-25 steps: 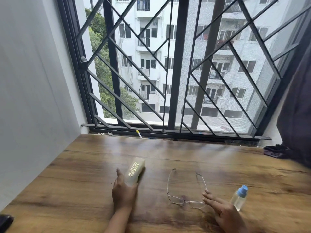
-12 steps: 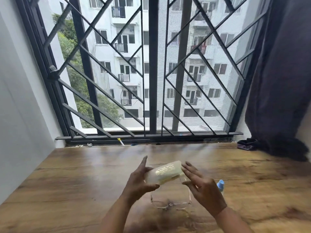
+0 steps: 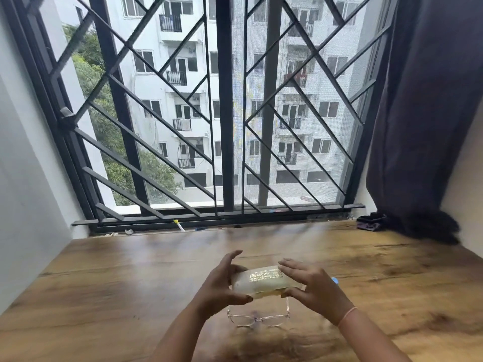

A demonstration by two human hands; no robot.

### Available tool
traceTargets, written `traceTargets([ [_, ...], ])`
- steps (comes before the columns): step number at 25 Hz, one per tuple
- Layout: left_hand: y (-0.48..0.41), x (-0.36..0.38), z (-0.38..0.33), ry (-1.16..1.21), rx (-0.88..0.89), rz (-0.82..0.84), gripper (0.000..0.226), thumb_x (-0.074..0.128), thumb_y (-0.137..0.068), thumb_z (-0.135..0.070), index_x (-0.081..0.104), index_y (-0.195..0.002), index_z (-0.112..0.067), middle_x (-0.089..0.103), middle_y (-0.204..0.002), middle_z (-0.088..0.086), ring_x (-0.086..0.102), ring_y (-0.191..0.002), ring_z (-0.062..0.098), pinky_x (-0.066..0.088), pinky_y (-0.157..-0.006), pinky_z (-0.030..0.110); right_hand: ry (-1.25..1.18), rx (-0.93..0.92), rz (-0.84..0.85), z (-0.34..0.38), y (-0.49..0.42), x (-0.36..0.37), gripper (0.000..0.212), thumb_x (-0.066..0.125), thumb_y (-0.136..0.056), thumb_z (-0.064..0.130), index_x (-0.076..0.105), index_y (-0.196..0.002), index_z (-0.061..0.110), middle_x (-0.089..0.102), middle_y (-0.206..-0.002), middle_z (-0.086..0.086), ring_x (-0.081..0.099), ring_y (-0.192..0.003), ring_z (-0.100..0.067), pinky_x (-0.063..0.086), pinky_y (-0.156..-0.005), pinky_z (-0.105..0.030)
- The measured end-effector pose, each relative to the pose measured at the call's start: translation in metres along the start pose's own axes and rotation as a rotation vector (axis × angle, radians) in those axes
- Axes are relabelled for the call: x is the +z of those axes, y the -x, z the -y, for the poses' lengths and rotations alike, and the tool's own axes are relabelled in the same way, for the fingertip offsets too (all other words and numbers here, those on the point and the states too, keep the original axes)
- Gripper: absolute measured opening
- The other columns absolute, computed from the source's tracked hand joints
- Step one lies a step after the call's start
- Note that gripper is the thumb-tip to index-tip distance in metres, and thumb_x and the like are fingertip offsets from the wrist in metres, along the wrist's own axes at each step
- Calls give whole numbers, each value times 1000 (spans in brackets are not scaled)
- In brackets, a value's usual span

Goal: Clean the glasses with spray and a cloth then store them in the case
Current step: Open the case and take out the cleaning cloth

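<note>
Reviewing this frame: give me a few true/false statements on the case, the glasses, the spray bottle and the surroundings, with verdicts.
1. The left hand and the right hand both hold the pale translucent glasses case above the brown wooden table. True.
2. The clear-framed glasses are inside the case. False: they lie on the table, showing just below the raised case in the view.
3. The right hand grips the small spray bottle with a blue cap. False: only its blue cap shows past the right hand, which holds the case.
4. A dark curtain hangs at the right of the barred window. True.
</note>
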State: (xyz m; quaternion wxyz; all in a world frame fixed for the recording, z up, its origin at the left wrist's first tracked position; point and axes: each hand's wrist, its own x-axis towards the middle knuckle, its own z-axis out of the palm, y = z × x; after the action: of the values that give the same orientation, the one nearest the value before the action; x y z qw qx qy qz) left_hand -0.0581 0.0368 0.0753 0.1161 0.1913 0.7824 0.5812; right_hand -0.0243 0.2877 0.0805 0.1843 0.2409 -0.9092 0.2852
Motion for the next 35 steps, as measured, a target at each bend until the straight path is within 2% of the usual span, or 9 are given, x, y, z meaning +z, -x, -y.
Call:
traceTargets([
  [7, 0, -5, -6, 52, 8, 67, 97, 78, -52, 2, 34, -128, -37, 53, -114, 13, 58, -97, 28, 56, -74, 50, -66, -33, 12, 2, -3, -8, 63, 46, -82, 61, 68, -108, 8, 67, -111, -3, 47, -108, 9, 32, -94, 0],
  [14, 4, -4, -9, 181, 39, 71, 107, 77, -54, 12, 25, -136, -33, 50, -110, 13, 59, -91, 18, 54, -70, 43, -198, 59, -64, 8, -16, -22, 59, 58, -73, 63, 74, -96, 11, 67, -93, 20, 60, -86, 15, 43, -77, -4],
  [17, 5, -4, -13, 191, 46, 96, 114, 72, -57, 24, 15, -141, -28, 53, -98, 8, 62, -88, 8, 53, -68, 32, -278, 126, -102, 12, -24, -26, 54, 57, -73, 65, 74, -83, 16, 73, -73, 11, 67, -70, -4, 52, -65, -22],
  [20, 5, -6, -15, 227, 59, 111, 118, 73, -55, 23, 13, -143, -27, 53, -110, 23, 62, -99, 22, 54, -72, 38, -370, 204, -107, 12, -29, -30, 57, 57, -72, 66, 70, -73, 11, 72, -71, -3, 68, -64, -20, 54, -65, -41],
  [22, 5, -8, -15, 229, 58, 109, 117, 76, -54, 18, 15, -142, -30, 52, -116, 29, 59, -105, 31, 54, -77, 44, -404, 237, -98, 13, -32, -31, 45, 62, -76, 51, 70, -72, 7, 72, -70, -5, 66, -60, -21, 54, -65, -45],
  [28, 4, -7, -16, 239, 35, 89, 116, 78, -52, 15, 18, -141, -31, 53, -117, 28, 61, -103, 30, 54, -75, 47, -436, 301, -106, 17, -32, -33, 16, 66, -73, 36, 71, -78, 21, 73, -73, -4, 69, -70, -11, 56, -69, -35],
  [30, 3, -7, -16, 243, 23, 70, 118, 79, -52, 12, 15, -141, -32, 53, -116, 27, 61, -104, 30, 55, -74, 46, -360, 296, -113, 23, -30, -36, 26, 69, -71, 42, 69, -92, 26, 73, -91, 4, 65, -84, 3, 52, -76, -22],
  [32, 2, -7, -15, 246, 15, 52, 122, 80, -51, 10, 11, -141, -34, 54, -114, 28, 61, -105, 32, 54, -73, 47, -153, 168, -286, 33, -26, -34, 43, 69, -73, 47, 67, -105, 19, 66, -104, 7, 57, -98, 5, 45, -85, -14],
  [35, 2, -8, -16, 249, 15, 33, 125, 82, -50, 6, 8, -140, -38, 54, -113, 28, 59, -106, 36, 52, -75, 53, 73, -67, -514, 54, -18, -19, 27, 65, -74, 31, 73, -92, 12, 64, -87, 2, 54, -86, -12, 44, -77, -21],
])
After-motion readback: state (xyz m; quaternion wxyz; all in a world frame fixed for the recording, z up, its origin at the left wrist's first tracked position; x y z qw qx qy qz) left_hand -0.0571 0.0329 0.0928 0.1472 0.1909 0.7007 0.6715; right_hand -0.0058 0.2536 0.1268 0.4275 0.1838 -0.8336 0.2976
